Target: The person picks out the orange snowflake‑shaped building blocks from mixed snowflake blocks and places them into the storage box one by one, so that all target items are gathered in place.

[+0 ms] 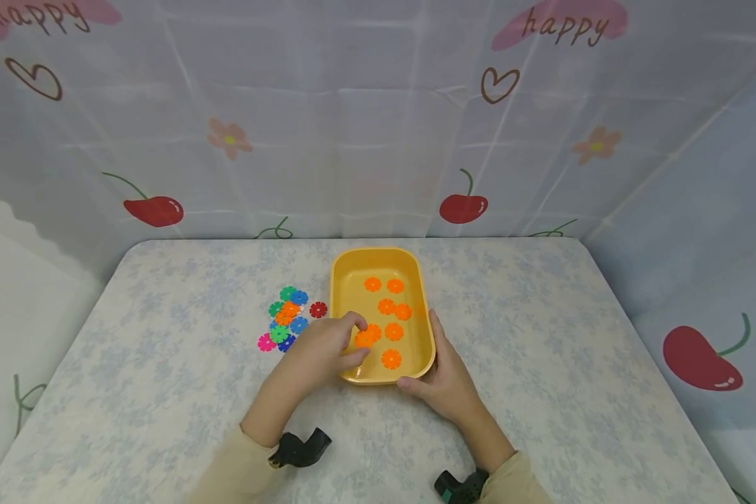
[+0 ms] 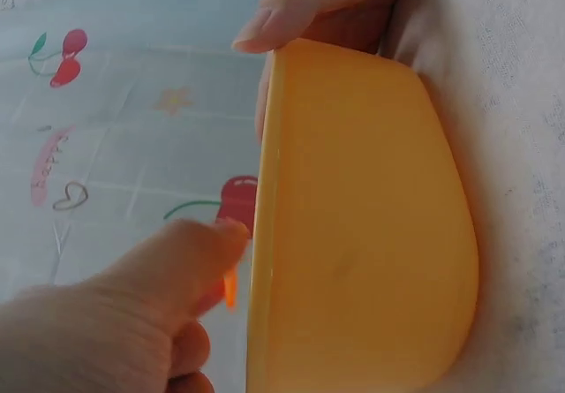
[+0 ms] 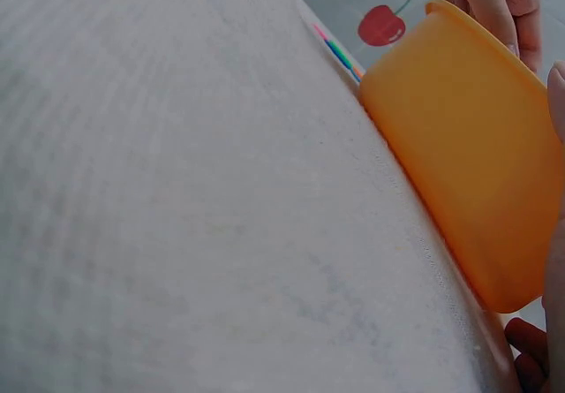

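A yellow tray (image 1: 421,308) stands on the table, with several orange flower-shaped discs (image 1: 391,359) lying flat in it. My left hand (image 1: 327,346) reaches over the tray's left rim. Between its thumb and index finger it pinches an orange disc (image 2: 231,287), seen edge-on just above the rim in the left wrist view. My right hand (image 1: 444,381) grips the near right corner of the tray, its thumb at the front rim and its fingers along the right side.
Left of the tray lies a loose pile of discs (image 1: 279,333) in green, blue, pink and orange, with a dark red disc (image 1: 318,309) closer to the tray. A printed curtain (image 1: 353,140) hangs behind the table (image 1: 542,350).
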`<state>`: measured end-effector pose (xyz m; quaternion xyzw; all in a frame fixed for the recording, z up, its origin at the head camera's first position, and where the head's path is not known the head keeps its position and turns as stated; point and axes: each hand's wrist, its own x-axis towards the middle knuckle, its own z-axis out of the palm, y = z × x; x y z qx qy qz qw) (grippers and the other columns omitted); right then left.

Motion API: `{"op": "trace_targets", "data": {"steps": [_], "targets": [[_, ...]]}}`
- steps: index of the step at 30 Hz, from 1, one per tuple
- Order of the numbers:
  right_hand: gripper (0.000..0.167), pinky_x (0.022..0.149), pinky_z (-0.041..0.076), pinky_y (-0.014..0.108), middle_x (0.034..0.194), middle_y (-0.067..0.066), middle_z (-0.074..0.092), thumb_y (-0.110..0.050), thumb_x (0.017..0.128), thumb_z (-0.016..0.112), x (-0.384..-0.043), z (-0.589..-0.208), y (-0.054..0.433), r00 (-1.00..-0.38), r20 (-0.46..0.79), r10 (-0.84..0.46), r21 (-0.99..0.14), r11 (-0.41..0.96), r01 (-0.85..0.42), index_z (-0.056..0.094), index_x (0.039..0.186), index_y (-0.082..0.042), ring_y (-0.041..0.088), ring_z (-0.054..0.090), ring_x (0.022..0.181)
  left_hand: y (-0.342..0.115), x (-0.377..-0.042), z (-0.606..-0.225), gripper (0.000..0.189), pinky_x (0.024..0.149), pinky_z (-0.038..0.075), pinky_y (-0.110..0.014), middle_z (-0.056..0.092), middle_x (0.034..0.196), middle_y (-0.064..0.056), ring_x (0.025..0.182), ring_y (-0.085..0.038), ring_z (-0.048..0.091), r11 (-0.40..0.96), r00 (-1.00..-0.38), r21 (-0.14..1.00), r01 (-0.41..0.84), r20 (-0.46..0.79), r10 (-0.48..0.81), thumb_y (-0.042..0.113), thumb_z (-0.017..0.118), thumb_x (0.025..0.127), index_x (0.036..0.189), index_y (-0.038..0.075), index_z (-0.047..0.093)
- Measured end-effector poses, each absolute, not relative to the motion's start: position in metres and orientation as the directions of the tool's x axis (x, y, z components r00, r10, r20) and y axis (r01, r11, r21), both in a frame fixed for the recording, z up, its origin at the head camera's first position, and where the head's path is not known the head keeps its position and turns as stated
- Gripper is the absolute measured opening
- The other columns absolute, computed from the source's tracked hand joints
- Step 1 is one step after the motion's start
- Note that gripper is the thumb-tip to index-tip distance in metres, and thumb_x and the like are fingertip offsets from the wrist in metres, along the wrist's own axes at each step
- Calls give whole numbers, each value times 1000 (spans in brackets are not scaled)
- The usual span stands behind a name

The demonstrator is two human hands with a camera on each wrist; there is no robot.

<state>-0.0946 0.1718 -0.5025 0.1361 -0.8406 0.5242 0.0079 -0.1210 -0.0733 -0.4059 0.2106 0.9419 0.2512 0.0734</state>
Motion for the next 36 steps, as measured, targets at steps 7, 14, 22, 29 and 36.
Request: {"op": "trace_targets", "data": {"steps": [7, 14, 22, 29, 36], "targets": [[125, 114, 33, 53, 166, -6, 14, -28, 75, 87, -93, -500, 171, -965, 151, -215, -878, 419, -231, -5, 160, -31, 16, 34, 146, -60, -124, -404, 38, 70, 48, -27, 57, 70, 3, 69, -15, 52, 813, -882, 409, 416, -35, 469, 33, 77, 86, 115, 11, 64], [125, 114, 33, 53, 166, -4, 15, -25, 74, 87, -93, -499, 171, -965, 152, -212, -874, 428, -232, -4, 160, -30, 18, 35, 147, -48, -130, -415, 32, 78, 47, -32, 60, 76, 2, 73, -18, 51, 823, -857, 294, 486, -24, 515, 32, 79, 85, 106, 10, 68], [124, 112, 34, 55, 166, -3, 16, -26, 74, 87, -93, -500, 171, -964, 155, -215, -876, 421, -235, -2, 160, -24, 19, 38, 145, -39, -133, -418, 26, 73, 43, -30, 54, 70, 0, 70, -20, 49, 833, -835, 185, 521, -91, 543, 27, 81, 83, 96, 10, 66], [125, 112, 34, 56, 166, -1, 15, -26, 74, 87, -93, -501, 173, -960, 174, -221, -864, 433, -256, -4, 159, -29, 21, 36, 146, -34, -136, -421, 24, 74, 42, -30, 52, 67, 1, 71, -21, 48, 848, -832, 154, 508, -168, 529, 27, 82, 82, 93, 12, 66], [124, 112, 35, 55, 166, -2, 15, -27, 74, 87, -93, -498, 171, -963, 162, -214, -860, 448, -244, -3, 160, -23, 21, 35, 146, -40, -135, -413, 33, 84, 51, -33, 69, 90, -1, 83, -20, 59, 852, -866, 284, 440, -116, 486, 27, 79, 85, 112, 13, 69]]}}
